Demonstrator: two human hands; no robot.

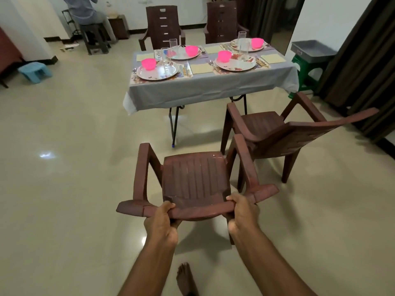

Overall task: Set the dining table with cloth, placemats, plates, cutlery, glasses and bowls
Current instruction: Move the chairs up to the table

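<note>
You've got 4 brown chairs [193, 180], 4 plates [158, 72], 4 pink bowls [148, 64], approx. 4 glasses [243, 49], 1 cloth [205, 90] on 1 desk [174, 124], plus 2 stools [35, 71].

Both hands, left hand [162, 218] and right hand [242, 213], grip a brown chair [194, 180] before the set table [205, 88].
</note>
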